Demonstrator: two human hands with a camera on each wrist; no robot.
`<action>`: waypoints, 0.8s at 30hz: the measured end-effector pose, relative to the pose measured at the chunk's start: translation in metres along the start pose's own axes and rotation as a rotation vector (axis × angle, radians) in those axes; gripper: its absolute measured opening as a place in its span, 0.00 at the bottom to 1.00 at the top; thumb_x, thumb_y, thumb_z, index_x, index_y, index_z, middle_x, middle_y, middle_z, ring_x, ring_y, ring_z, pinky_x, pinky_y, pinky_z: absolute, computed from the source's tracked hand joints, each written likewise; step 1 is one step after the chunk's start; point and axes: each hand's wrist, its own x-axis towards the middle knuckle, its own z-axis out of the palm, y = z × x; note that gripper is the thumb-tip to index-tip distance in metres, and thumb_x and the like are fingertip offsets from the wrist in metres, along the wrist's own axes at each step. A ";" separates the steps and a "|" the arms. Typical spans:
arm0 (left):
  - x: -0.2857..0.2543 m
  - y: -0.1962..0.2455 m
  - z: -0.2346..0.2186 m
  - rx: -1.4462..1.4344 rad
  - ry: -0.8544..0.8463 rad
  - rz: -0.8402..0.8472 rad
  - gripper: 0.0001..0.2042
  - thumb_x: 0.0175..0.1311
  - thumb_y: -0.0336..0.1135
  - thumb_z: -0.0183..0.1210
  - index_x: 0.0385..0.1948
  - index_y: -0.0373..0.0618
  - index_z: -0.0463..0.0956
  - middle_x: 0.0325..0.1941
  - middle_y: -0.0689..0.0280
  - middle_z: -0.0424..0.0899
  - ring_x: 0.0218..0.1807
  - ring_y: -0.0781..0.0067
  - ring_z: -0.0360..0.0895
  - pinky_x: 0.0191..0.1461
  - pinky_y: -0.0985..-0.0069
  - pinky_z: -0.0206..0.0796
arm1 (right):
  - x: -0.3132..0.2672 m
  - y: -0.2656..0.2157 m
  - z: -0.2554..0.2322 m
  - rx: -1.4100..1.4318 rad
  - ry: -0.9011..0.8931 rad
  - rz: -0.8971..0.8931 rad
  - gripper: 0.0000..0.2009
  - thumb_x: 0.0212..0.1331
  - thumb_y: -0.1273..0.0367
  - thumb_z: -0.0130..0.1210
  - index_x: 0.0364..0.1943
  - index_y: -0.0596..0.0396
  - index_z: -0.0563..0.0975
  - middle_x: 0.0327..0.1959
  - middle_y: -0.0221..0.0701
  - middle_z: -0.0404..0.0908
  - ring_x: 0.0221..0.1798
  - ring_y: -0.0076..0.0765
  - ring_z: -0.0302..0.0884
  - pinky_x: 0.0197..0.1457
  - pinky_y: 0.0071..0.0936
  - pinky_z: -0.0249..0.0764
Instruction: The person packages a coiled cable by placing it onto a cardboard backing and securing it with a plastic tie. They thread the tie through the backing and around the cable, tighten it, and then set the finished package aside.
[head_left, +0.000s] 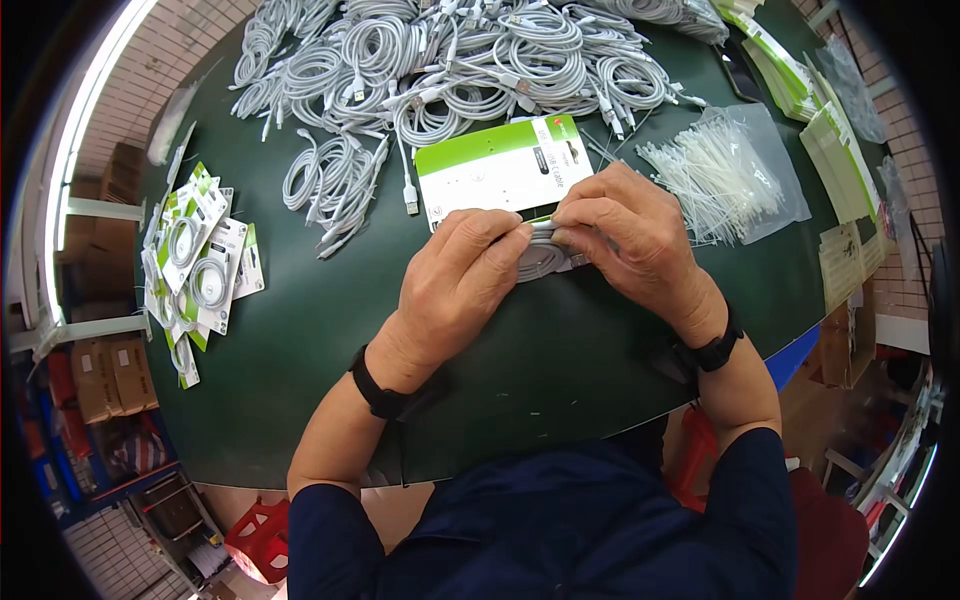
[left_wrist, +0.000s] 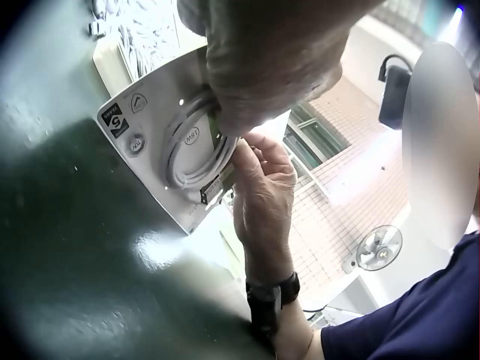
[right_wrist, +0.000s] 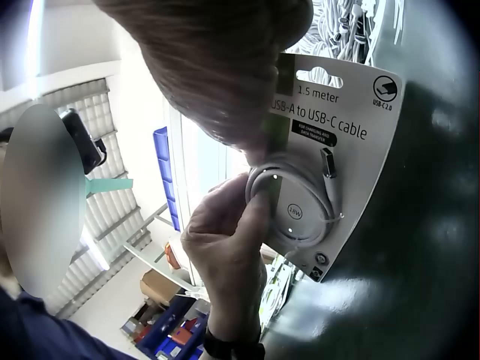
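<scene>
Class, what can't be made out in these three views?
Head view: far side of the cable pile, cut by the top edge.
Head view: print on the cable packs, too small.
Left wrist: part of the held card, behind the left hand.
Right wrist: some of its green band, behind the right hand.

A bright strip light (head_left: 78, 130) and red stool (head_left: 268, 552) stand beside the green table (head_left: 270, 400).
</scene>
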 end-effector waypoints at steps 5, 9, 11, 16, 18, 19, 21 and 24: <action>0.001 -0.001 0.003 0.039 -0.009 0.018 0.18 0.49 0.15 0.71 0.43 0.37 0.84 0.44 0.59 0.87 0.42 0.58 0.86 0.45 0.68 0.80 | 0.001 -0.005 -0.003 -0.174 -0.044 -0.048 0.12 0.53 0.74 0.69 0.38 0.55 0.77 0.37 0.32 0.79 0.41 0.43 0.80 0.45 0.37 0.78; 0.000 -0.001 0.005 0.083 0.021 -0.007 0.17 0.48 0.16 0.72 0.42 0.38 0.83 0.45 0.58 0.87 0.43 0.58 0.86 0.45 0.67 0.79 | 0.000 -0.004 -0.003 -0.187 -0.057 -0.072 0.12 0.54 0.75 0.67 0.38 0.57 0.76 0.38 0.33 0.78 0.42 0.44 0.79 0.46 0.39 0.78; 0.002 0.003 0.003 0.110 0.003 -0.052 0.17 0.48 0.16 0.71 0.42 0.38 0.83 0.46 0.58 0.87 0.43 0.57 0.86 0.45 0.66 0.79 | 0.000 -0.003 -0.002 -0.185 -0.052 -0.079 0.11 0.54 0.75 0.67 0.38 0.57 0.75 0.38 0.34 0.78 0.42 0.44 0.79 0.47 0.39 0.79; 0.003 0.005 0.004 0.128 -0.045 -0.063 0.17 0.50 0.16 0.70 0.44 0.38 0.81 0.46 0.57 0.87 0.43 0.55 0.85 0.46 0.64 0.78 | -0.001 -0.001 -0.003 -0.166 -0.069 -0.069 0.11 0.55 0.76 0.67 0.38 0.57 0.75 0.39 0.34 0.79 0.43 0.44 0.79 0.48 0.40 0.79; 0.002 0.005 0.003 0.128 -0.067 -0.069 0.17 0.51 0.17 0.69 0.44 0.38 0.80 0.45 0.57 0.87 0.43 0.55 0.85 0.46 0.64 0.78 | 0.000 -0.001 -0.002 -0.139 -0.060 -0.059 0.11 0.54 0.76 0.68 0.37 0.57 0.75 0.39 0.33 0.79 0.43 0.44 0.79 0.48 0.39 0.79; 0.001 0.004 0.003 0.124 -0.072 -0.071 0.17 0.51 0.17 0.69 0.44 0.38 0.80 0.45 0.57 0.87 0.43 0.55 0.84 0.46 0.64 0.78 | 0.000 -0.001 -0.002 -0.125 -0.055 -0.055 0.11 0.54 0.76 0.68 0.36 0.56 0.75 0.40 0.33 0.79 0.43 0.44 0.79 0.48 0.39 0.79; 0.001 0.002 0.003 0.103 -0.079 -0.062 0.17 0.51 0.17 0.69 0.44 0.38 0.80 0.44 0.57 0.87 0.43 0.55 0.84 0.46 0.64 0.78 | 0.001 -0.003 -0.004 -0.109 -0.072 -0.051 0.11 0.53 0.75 0.69 0.35 0.56 0.76 0.40 0.32 0.79 0.43 0.43 0.79 0.47 0.38 0.79; -0.001 -0.001 -0.001 0.061 -0.075 -0.035 0.16 0.51 0.17 0.69 0.42 0.38 0.80 0.43 0.58 0.87 0.41 0.56 0.84 0.44 0.65 0.78 | 0.002 -0.005 -0.005 -0.078 -0.073 -0.044 0.11 0.52 0.75 0.70 0.34 0.55 0.76 0.39 0.31 0.80 0.43 0.42 0.79 0.46 0.37 0.79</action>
